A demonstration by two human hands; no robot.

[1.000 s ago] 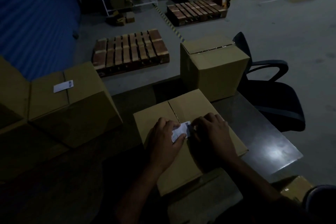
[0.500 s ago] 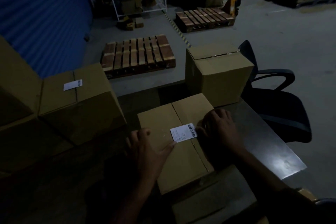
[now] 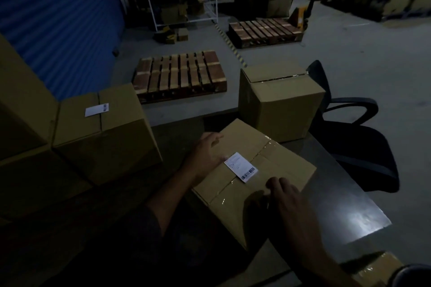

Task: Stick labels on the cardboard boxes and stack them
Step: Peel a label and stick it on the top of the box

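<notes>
Now labelled box (image 3: 254,177) sits on surface (image 3: 349,196). Left hand (image 3: 207,154) flat on its far corner, right hand (image 3: 289,196) on near edge, fingers relaxed. Stiff, probably light; taped seam slick. Grip opposite side walls.

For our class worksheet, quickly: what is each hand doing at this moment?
Left hand: open, fingers resting on the far left corner of the labelled box.
Right hand: open, fingers flat on the box's near edge, holding nothing.
</notes>
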